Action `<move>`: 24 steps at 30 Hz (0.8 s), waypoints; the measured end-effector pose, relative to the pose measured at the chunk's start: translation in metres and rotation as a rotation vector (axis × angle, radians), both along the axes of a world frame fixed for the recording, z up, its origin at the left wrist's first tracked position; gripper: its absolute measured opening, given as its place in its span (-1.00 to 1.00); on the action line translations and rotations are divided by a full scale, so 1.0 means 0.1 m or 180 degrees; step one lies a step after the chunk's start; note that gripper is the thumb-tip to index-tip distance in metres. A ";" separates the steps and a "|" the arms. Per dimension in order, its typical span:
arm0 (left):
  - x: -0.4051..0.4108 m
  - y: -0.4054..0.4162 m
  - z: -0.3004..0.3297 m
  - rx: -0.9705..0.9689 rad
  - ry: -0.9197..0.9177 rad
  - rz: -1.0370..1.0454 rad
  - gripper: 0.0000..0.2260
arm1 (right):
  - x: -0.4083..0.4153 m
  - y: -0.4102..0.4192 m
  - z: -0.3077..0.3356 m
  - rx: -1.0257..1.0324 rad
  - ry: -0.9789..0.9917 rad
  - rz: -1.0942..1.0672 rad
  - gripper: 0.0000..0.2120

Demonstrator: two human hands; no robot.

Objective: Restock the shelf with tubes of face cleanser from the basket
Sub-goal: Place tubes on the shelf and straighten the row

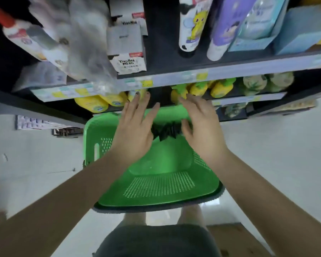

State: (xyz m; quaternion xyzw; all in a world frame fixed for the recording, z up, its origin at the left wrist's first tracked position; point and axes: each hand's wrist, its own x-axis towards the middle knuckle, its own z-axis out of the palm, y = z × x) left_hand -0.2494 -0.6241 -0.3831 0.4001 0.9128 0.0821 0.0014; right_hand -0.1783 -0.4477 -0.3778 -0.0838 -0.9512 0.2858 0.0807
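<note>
Looking down, we see both hands stretched out over a green basket (pixel 156 175) that sits on the pale floor (pixel 267 154) against the foot of the shelving. Our left hand (pixel 135 127) is spread, fingers straight and parted, its tips reaching past the basket's far rim toward the yellow bottles (pixel 98 103) on the low shelf; it holds nothing. Our right hand (pixel 200 123) is likewise loose, fingers relaxed and slightly bent, with its fingertips near a yellow bottle with a green cap (pixel 180 92), though we cannot tell whether they touch it. Between the two hands, at the far wall of the basket, lies a cluster of dark tubes (pixel 167 130) (the only goods we can make out in the basket); they sit just below and between our palms, the right thumb close beside them, neither hand gripping them. The rest of the basket floor shows bare green plastic with perforated walls. Above, the upper shelf (pixel 193 75) carries white boxes (pixel 127 60) with black lettering, a white bottle with a yellow cartoon figure (pixel 192 25), a lilac bottle (pixel 222 30) and pale blue cartons (pixel 300 30).
</note>
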 end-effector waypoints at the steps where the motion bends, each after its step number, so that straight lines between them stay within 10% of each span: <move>1: 0.01 -0.03 -0.11 -0.0103 -0.0072 -0.0013 -0.33 | 0.02 -0.02 -0.10 0.0038 -0.0061 -0.0012 -0.48; 24: -0.24 0.15 -2.27 -0.1488 -0.2507 0.1816 -0.68 | 0.23 -0.06 -1.20 -0.0053 -0.0983 -0.0084 -0.49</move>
